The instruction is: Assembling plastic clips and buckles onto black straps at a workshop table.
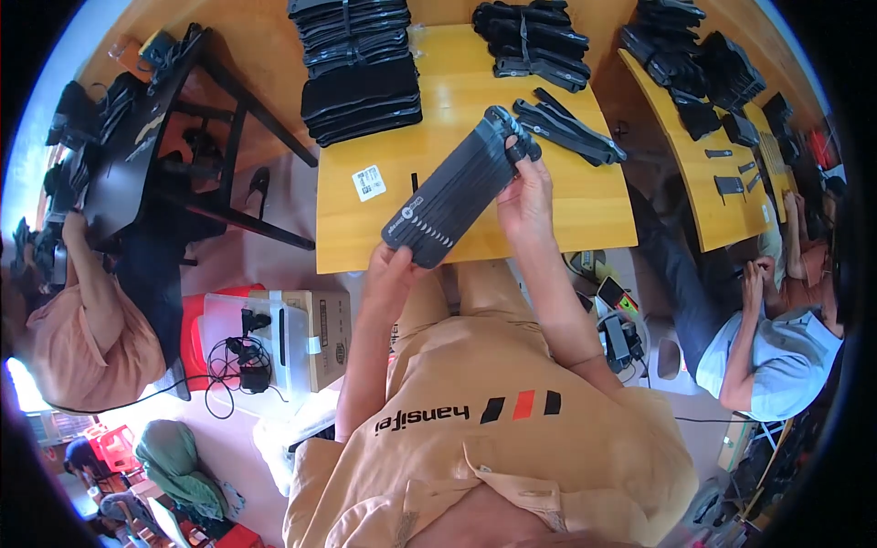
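Note:
Both my hands hold a dark, flat, ribbed fabric piece (457, 187) with white printing at its lower end, tilted above the yellow table (566, 215). At its lower left corner my left hand (395, 265) pinches the edge, thumb on top. My right hand (527, 192) grips the upper right end, where a folded band or strap bunches under the thumb. Beyond that end lie several loose black straps (568, 130). Left of the piece are a white printed label (369, 183) and a short black strip (414, 183) on the tabletop.
Tall stacks of black fabric pieces (361, 100) and tied black bundles (530, 41) stand along the table's far side. Co-workers sit at a dark table (146, 173) on the left and a yellow table (722, 205) on the right. A cardboard box (327, 338) and cables are low at left.

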Available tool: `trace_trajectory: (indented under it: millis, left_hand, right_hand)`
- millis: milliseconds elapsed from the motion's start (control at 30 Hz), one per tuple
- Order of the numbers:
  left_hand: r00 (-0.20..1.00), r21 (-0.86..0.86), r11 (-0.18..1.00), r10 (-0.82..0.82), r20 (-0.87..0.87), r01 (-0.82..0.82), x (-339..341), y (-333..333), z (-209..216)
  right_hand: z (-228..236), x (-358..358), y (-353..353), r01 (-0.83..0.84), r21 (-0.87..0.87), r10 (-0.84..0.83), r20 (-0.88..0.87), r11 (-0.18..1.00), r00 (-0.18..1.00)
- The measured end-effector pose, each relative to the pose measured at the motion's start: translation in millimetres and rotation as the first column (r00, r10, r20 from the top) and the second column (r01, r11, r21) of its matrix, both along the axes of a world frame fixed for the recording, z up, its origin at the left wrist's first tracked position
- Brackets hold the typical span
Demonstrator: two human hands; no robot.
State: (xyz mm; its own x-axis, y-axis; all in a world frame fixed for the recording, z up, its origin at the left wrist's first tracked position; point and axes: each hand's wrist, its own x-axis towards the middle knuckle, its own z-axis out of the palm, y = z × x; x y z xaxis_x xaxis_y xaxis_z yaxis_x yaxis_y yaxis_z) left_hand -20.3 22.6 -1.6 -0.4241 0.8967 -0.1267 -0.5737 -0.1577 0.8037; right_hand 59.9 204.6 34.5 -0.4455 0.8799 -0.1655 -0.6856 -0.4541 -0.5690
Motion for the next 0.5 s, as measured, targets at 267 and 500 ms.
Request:
trace_trajectory:
  millis: [267, 500]
  left_hand:
    - [0.918, -0.094, 0.92, 0.362, -0.164, -0.38, -17, 1, -2]
    - [0.898, -0.175, 0.883, 0.411, -0.158, -0.435, -18, 10, 8]
  right_hand:
    - [-8, 23, 17, -0.354, 0.231, 0.231, 0.43, 0.906, 0.873]
    - [-14, 14, 22, -0.461, 0.326, 0.15, 0.66, 0.825, 0.736]
